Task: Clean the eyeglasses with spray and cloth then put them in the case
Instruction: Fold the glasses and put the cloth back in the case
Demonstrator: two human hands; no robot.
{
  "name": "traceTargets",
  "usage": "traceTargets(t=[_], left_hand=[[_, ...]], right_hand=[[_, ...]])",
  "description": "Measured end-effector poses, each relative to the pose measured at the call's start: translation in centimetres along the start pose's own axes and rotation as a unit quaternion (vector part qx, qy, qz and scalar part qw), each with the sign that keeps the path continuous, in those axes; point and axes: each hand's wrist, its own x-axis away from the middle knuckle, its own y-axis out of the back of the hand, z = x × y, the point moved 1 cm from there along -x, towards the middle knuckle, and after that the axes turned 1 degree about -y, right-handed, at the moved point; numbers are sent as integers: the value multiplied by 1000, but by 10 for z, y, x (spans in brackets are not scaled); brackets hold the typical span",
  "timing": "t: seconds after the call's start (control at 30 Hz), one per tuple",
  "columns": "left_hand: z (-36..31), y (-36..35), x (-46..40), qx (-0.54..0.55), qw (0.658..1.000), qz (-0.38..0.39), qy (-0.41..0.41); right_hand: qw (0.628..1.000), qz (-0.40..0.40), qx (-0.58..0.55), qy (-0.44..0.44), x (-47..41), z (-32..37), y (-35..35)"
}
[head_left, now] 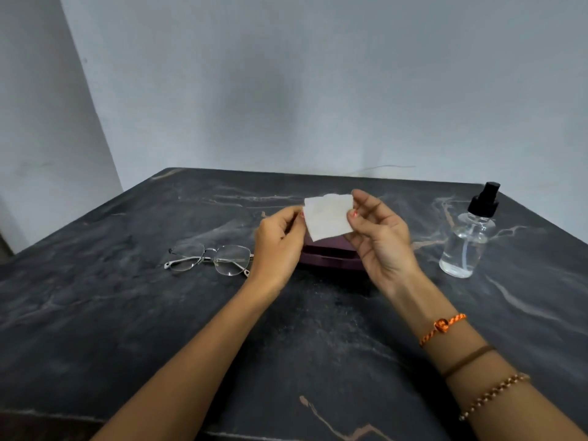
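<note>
A small white cloth [327,218] is stretched in the air between my two hands above the table's middle. My left hand [278,246] pinches its left edge, and my right hand [380,237] pinches its right edge. Behind and below the hands lies a dark purple eyeglass case [331,259], mostly hidden by them. Thin metal-framed eyeglasses [210,259] rest folded on the table to the left of my left hand. A clear spray bottle [467,243] with a black pump stands upright at the right.
Everything sits on a dark marbled table [127,313] whose far edge meets a grey wall. The wall corner rises at the far left. Bracelets circle my right forearm.
</note>
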Motion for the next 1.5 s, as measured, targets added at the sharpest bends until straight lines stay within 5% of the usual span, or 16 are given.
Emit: traceTargets(t=[0.2, 0.4, 0.67, 0.87, 1.2, 1.5], left_hand=[[-3, -3, 4, 135, 989, -28, 48], [-4, -2, 5, 207, 976, -22, 66], [-7, 0, 5, 247, 967, -9, 66], [-7, 2, 3, 264, 958, -30, 110], [3, 18, -6, 39, 985, -147, 77], [13, 14, -14, -248, 965, -85, 10]], right_hand=[[989, -32, 135, 56, 8, -1, 0], [931, -32, 333, 143, 16, -5, -6], [948, 61, 290, 120, 23, -6, -11], [963, -1, 256, 89, 19, -6, -6], [937, -150, 307, 72, 11, -1, 18], [862, -193, 464, 66, 6, 2, 32]])
